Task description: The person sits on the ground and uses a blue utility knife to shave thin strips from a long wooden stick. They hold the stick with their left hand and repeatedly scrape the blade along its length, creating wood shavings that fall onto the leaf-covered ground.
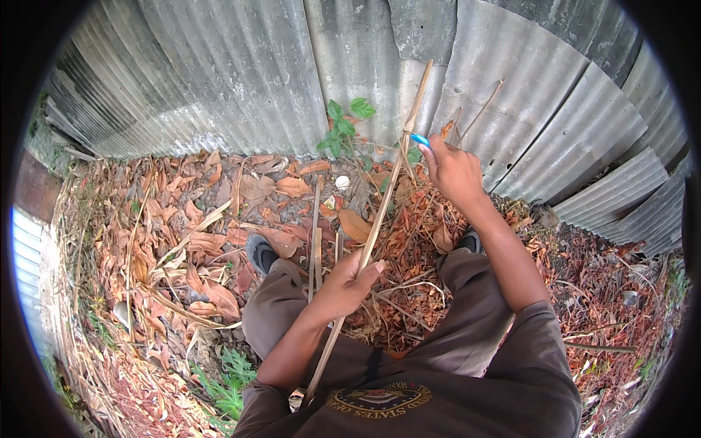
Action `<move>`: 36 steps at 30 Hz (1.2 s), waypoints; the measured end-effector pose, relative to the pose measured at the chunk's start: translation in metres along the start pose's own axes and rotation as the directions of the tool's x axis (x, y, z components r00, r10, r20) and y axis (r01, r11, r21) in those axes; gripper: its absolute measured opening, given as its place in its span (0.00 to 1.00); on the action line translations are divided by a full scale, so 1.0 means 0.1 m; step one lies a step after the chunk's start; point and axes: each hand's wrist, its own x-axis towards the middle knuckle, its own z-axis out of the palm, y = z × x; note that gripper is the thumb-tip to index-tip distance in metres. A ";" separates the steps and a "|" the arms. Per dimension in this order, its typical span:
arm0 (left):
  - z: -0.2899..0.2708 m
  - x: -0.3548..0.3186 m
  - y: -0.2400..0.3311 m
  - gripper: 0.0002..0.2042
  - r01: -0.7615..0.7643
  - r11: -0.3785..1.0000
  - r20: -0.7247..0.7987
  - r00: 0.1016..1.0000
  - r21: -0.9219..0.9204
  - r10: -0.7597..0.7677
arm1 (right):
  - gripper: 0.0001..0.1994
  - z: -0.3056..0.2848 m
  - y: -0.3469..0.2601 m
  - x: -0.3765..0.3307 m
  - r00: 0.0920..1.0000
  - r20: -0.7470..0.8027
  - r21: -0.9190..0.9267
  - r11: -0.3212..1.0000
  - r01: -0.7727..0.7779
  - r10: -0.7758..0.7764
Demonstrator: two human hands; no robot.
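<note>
A long, thin pale strip of wood or split bamboo slants from my lap up toward the metal fence. My left hand is closed around its lower half, thumb pointing up along it. In my closed right hand is a small blue-handled tool, whose tip meets the strip near its upper end; its kind is too small to make out. Just below the tool's tip, the strip's surface looks rough. Several shorter strips stand or lean between my feet, beyond my left hand.
A corrugated metal fence runs across the far side. Dry brown leaves and twigs cover the ground. A small green plant grows at the fence foot, and a thin stick leans there. My shoes stand among the leaves.
</note>
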 end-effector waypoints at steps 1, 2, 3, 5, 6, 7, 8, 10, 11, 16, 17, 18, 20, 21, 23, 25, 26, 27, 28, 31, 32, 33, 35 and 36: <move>-0.02 -0.02 0.02 0.08 0.046 0.996 0.009 0.999 -0.082 -0.045 | 0.12 0.01 0.00 0.02 1.000 -0.001 0.003 1.000 0.010 -0.010; -0.03 -0.03 0.05 0.08 0.092 0.982 0.022 0.996 -0.164 -0.089 | 0.12 0.01 -0.01 0.03 1.000 -0.002 0.006 1.000 0.019 -0.019; -0.04 -0.05 0.09 0.09 0.138 0.960 0.035 0.990 -0.242 -0.133 | 0.12 0.01 -0.02 0.03 1.000 0.030 -0.001 1.000 0.008 -0.008; -0.05 -0.06 0.17 0.08 0.174 0.941 0.038 0.985 -0.291 -0.171 | 0.12 0.01 -0.02 0.03 0.996 0.093 -0.019 1.000 -0.013 0.015; -0.05 -0.07 0.19 0.08 0.191 0.930 0.037 0.981 -0.314 -0.189 | 0.12 0.01 -0.04 0.03 0.996 0.089 -0.005 1.000 -0.005 0.005; -0.06 -0.08 0.18 0.08 0.184 0.930 0.034 0.983 -0.319 -0.182 | 0.13 -0.01 -0.05 0.02 0.996 0.085 0.009 1.000 0.004 -0.004; -0.07 -0.10 0.16 0.08 0.177 0.930 0.031 0.984 -0.323 -0.176 | 0.13 -0.02 -0.07 0.03 0.997 0.081 0.022 1.000 0.012 -0.014; -0.07 -0.11 0.14 0.08 0.176 0.929 0.030 0.984 -0.326 -0.176 | 0.13 -0.03 -0.09 0.01 0.995 0.093 0.012 1.000 0.022 -0.023; -0.08 -0.12 0.15 0.08 0.180 0.929 0.027 0.983 -0.323 -0.180 | 0.13 -0.02 -0.09 0.01 0.995 0.099 0.007 1.000 0.027 -0.028; -0.14 -0.15 0.16 0.03 0.240 0.872 0.077 0.970 -0.426 -0.229 | 0.13 0.22 0.12 -0.16 0.992 0.087 0.004 0.996 0.089 -0.089; -0.16 -0.15 0.13 0.03 0.259 0.828 0.106 0.965 -0.497 -0.238 | 0.13 0.28 0.17 -0.21 0.992 0.076 0.025 0.995 0.095 -0.097; -0.16 -0.16 0.08 0.02 0.283 0.774 0.139 0.959 -0.566 -0.249 | 0.13 0.35 0.21 -0.29 0.989 0.118 0.015 0.996 0.090 -0.091; -0.17 -0.15 -0.02 0.02 0.319 0.702 0.175 0.947 -0.637 -0.271 | 0.14 0.46 0.27 -0.43 0.978 0.193 -0.014 0.996 0.086 -0.082; -0.17 -0.15 -0.04 0.02 0.331 0.665 0.188 0.942 -0.670 -0.279 | 0.14 0.49 0.26 -0.47 0.979 0.170 0.007 0.993 0.114 -0.114; -0.15 -0.17 -0.04 0.02 0.355 0.643 0.186 0.930 -0.679 -0.317 | 0.14 0.45 0.29 -0.58 0.960 0.269 -0.007 0.997 0.080 -0.075; -0.15 -0.20 -0.04 0.02 0.340 0.593 0.167 0.930 -0.730 -0.328 | 0.15 0.41 0.33 -0.67 0.928 0.372 -0.049 0.997 0.058 -0.035; -0.19 -0.21 -0.04 0.02 0.302 0.553 0.141 0.939 -0.776 -0.315 | 0.15 0.48 0.42 -0.73 0.872 0.490 -0.102 0.992 0.079 -0.019; -0.24 -0.26 -0.03 0.03 0.261 0.508 0.110 0.945 -0.821 -0.309 | 0.16 0.59 0.56 -0.85 0.798 0.603 -0.144 0.984 0.108 0.000; -0.51 -0.34 0.08 0.03 0.104 0.529 0.048 0.992 -0.842 -0.120 | 0.16 0.64 0.71 -1.01 0.712 0.701 -0.181 0.976 0.123 0.040; -0.81 -0.61 0.66 0.04 -0.142 0.652 -0.109 0.990 -0.745 0.090 | 0.19 0.47 1.24 -1.03 0.813 0.466 -0.293 0.928 -0.229 0.348; -0.79 -0.61 0.81 0.04 -0.212 0.704 -0.175 0.977 -0.678 0.125 | 0.19 0.45 1.31 -0.91 0.828 0.335 -0.260 0.888 -0.378 0.451; -0.65 -0.52 0.85 0.05 -0.109 0.778 -0.117 0.992 -0.618 0.046 | 0.19 0.41 1.31 -0.78 0.868 0.284 -0.134 0.914 -0.384 0.406; -0.42 -0.26 0.84 0.07 0.021 0.832 -0.033 0.998 -0.555 -0.047 | 0.20 0.42 1.05 -0.64 0.914 0.178 0.133 0.912 -0.389 0.364; -0.37 -0.25 0.84 0.06 0.020 0.866 -0.037 0.998 -0.500 -0.044 | 0.20 0.37 0.86 -0.53 0.900 0.195 0.378 0.817 -0.435 0.389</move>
